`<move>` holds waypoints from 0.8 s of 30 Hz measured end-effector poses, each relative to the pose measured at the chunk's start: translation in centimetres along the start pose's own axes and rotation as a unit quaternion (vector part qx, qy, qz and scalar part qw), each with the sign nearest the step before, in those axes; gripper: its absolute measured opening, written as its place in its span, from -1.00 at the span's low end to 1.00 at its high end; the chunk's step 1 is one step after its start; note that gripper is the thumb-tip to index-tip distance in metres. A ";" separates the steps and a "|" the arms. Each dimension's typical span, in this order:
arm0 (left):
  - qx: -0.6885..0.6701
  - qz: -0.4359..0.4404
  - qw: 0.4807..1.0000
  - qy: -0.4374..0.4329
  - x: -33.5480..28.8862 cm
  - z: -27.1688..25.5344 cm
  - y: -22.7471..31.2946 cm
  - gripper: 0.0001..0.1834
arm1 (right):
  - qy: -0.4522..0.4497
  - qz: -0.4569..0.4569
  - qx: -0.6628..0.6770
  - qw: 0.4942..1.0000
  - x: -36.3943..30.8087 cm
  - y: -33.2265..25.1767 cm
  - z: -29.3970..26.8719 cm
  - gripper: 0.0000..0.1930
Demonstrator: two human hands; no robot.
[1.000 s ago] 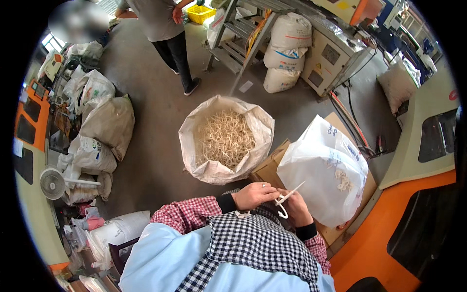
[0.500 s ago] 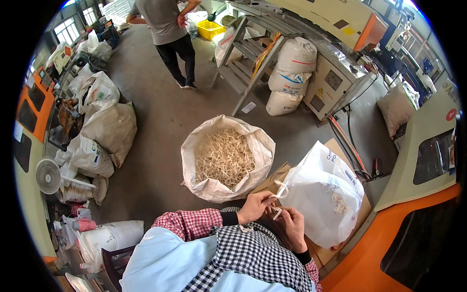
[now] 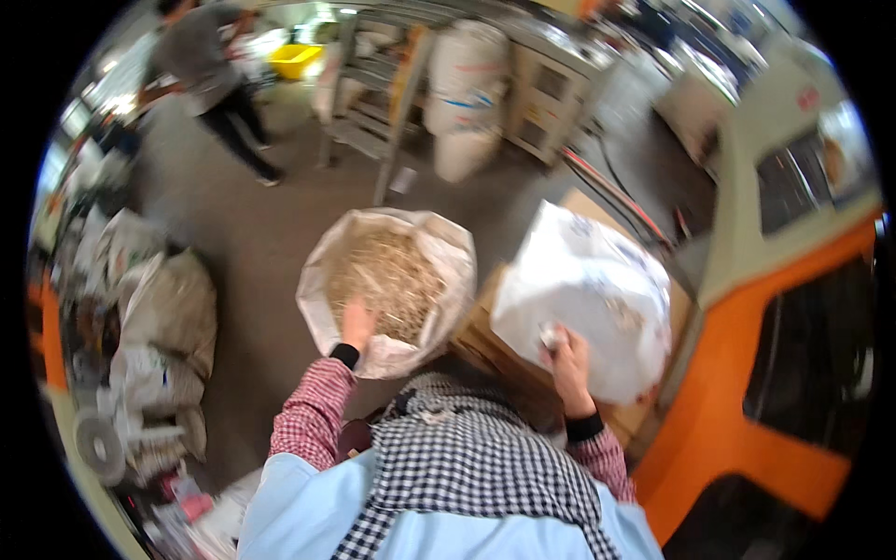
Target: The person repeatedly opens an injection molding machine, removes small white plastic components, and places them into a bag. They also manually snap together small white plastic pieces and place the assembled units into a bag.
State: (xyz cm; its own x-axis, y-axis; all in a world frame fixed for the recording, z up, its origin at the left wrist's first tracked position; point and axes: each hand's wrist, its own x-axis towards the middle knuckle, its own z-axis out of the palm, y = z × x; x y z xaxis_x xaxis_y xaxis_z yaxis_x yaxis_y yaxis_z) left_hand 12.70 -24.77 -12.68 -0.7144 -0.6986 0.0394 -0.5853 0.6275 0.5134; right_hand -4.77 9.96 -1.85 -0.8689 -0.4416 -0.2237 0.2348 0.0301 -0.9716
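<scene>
The left hand (image 3: 357,327) is blurred against the smeared pale pieces (image 3: 401,280); whether anything is gripped cannot be told. The small white thing (image 3: 549,334) held in the right hand (image 3: 569,362) is blurred. The cardboard box (image 3: 509,359) is partly hidden by the white bag (image 3: 579,280). A co-worker's head (image 3: 171,6) is cut by the upper edge.

Open sack (image 3: 401,362) on the floor (image 3: 252,261), ahead of the person; loose pieces (image 3: 397,280) inside. Left hand (image 3: 357,327) within its near rim, at the pieces. Plastic bag (image 3: 579,289) to the sack's right, on a carton (image 3: 490,341). Right hand (image 3: 569,359) at the bag's near-left side. Step ladder (image 3: 369,121) beyond the sack; stacked sacks (image 3: 465,103) right of the ladder.
</scene>
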 end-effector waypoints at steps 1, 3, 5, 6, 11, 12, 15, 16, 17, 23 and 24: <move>-0.008 0.048 0.998 0.045 0.0 0.6 0.4 -0.57 | 0.006 -0.010 0.001 1.000 -0.2 -1.0 0.6 -0.70; -0.077 0.071 0.993 0.048 0.5 -0.7 5.4 -0.56 | 0.008 -0.046 0.037 0.998 -0.7 -2.8 1.8 -0.73; -0.176 0.165 0.969 -0.054 0.3 0.5 9.6 -0.56 | 0.011 -0.100 0.046 0.994 -1.3 -3.1 2.6 -0.75; -0.249 0.167 0.946 -0.123 -1.1 -1.5 14.7 -0.57 | 0.026 -0.131 0.025 0.991 -1.7 -3.0 2.9 -0.76; -0.376 0.250 0.854 -0.257 -5.7 -4.1 26.5 -0.63 | 0.123 -0.255 -0.237 0.929 -4.1 -4.3 2.8 -0.75; -0.367 0.248 0.855 -0.270 -5.8 -3.9 27.1 -0.64 | 0.129 -0.260 -0.241 0.926 -4.4 -4.4 2.4 -0.75; -0.416 0.250 0.825 -0.289 -6.7 -3.2 27.7 -0.69 | 0.145 -0.267 -0.234 0.924 -5.4 -4.3 1.2 -0.77; -0.414 0.252 0.822 -0.300 -7.1 -3.0 27.9 -0.69 | 0.150 -0.266 -0.219 0.927 -5.8 -4.2 0.8 -0.78; -0.412 0.254 0.818 -0.312 -7.2 -2.9 28.3 -0.70 | 0.156 -0.265 -0.204 0.929 -6.1 -4.1 0.6 -0.79; -0.382 0.250 0.813 -0.361 -8.9 0.7 28.6 -0.73 | 0.168 -0.187 -0.138 0.958 -7.8 -1.5 -2.0 -0.81; -0.382 0.242 0.811 -0.372 -9.2 1.7 28.4 -0.74 | 0.166 -0.172 -0.151 0.959 -7.9 -0.8 -2.6 -0.80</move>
State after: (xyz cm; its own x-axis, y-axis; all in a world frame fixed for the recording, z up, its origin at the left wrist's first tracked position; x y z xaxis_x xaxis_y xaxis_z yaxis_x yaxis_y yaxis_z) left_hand 1.99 0.10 0.10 -0.9895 0.1441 0.0130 0.0380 0.1719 0.9844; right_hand 0.75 15.69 0.48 -0.9750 -0.1638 0.1504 -0.1841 0.2153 -0.9590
